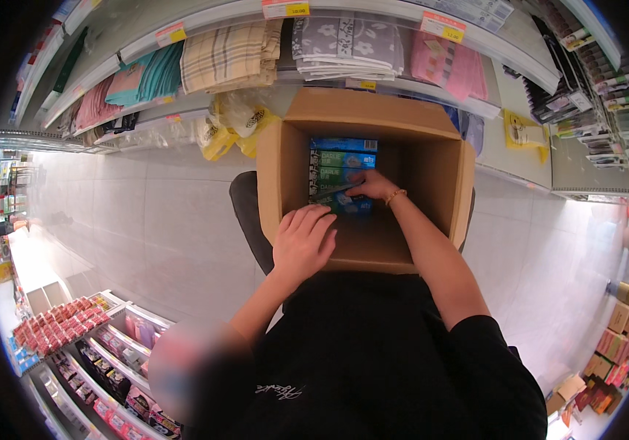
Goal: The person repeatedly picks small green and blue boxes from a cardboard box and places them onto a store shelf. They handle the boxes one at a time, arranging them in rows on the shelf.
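Observation:
An open cardboard box [372,259] stands in front of me, its flaps folded outward. A row of Darlie toothpaste cartons [330,158], green and blue, lies along the left side of its inside. My right hand [370,184] reaches into the box with its fingers around the end of a toothpaste carton [342,193], which is tilted against the row. My left hand [304,236] is over the box's near left edge, fingers spread and slightly bent, close to the lowest cartons. It holds nothing that I can see.
Beyond the box, shelves [369,16] carry folded towels [229,55]. Yellow plastic packages [232,132] lie at the box's far left. Toothbrushes hang at the upper right. A display rack [122,308] stands at the lower left, and more cartons [617,341] are stacked at the far right.

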The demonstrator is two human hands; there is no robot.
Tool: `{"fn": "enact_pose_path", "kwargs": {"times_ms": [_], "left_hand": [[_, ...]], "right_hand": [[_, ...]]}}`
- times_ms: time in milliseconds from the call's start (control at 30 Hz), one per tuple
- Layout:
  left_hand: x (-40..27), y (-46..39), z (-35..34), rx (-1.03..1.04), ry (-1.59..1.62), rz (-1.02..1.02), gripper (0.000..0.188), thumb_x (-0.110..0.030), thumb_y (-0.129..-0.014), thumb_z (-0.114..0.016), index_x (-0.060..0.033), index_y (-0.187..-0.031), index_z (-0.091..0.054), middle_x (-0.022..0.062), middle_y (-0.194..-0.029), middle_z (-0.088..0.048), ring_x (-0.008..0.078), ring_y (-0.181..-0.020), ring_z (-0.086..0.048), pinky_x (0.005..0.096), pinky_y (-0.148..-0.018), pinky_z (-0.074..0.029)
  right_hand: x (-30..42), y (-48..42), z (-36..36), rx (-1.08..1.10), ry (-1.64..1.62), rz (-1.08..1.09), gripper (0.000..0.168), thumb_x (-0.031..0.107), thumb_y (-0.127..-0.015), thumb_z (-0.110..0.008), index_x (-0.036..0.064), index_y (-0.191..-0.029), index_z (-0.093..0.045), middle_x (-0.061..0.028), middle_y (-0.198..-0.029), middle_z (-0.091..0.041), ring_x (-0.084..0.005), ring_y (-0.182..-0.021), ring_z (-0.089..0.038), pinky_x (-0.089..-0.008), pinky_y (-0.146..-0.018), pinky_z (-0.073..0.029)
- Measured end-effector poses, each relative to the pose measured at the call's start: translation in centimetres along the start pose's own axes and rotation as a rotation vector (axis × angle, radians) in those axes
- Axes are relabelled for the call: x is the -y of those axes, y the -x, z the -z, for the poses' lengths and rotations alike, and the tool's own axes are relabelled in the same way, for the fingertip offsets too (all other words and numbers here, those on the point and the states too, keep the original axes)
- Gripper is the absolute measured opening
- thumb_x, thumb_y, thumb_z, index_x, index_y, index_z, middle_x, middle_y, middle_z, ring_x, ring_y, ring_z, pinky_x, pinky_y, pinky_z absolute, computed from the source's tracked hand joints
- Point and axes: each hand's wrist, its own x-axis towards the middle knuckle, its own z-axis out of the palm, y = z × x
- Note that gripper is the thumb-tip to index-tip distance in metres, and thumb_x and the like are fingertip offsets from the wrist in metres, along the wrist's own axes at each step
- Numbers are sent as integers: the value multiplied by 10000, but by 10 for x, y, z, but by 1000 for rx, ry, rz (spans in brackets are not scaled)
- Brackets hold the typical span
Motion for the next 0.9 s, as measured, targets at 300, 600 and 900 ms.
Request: {"fn": "enact_pose_path", "kwargs": {"times_ms": [300, 600, 900], "left_hand": [[-9, 7, -4, 153, -14, -30, 256, -240, -857, -739, -61, -1032, -681, 68, -1009, -683, 261, -935, -648, 387, -836, -493], [-11, 4, -5, 150, -24, -22, 233, -221, -847, -744, -63, -1007, -684, 62, -981, -683, 253, -910, -652, 374, -777, -502], [-14, 6, -9, 148, -56, -34, 224, -259, -875, -718, -74, -991, -665, 57, -980, -670, 243, -903, -640, 363, -770, -501]], "right_hand": [[-74, 10, -9, -217, 92, -337, 558, 285, -689, -884, -30, -1123, -730, -227, -1201, -700, -342, -1080, -685, -402, -923, -542], [-100, -10, -29, -113, -88, -451, 557, 265, -788, -698, -96, -1211, -662, -304, -1256, -652, -398, -1186, -636, -424, -986, -509], [-72, 8, -27, -126, 34, -290, 485, 259, -808, -679, -72, -1163, -686, -270, -1115, -705, -379, -1014, -696, -414, -867, -543]]}}
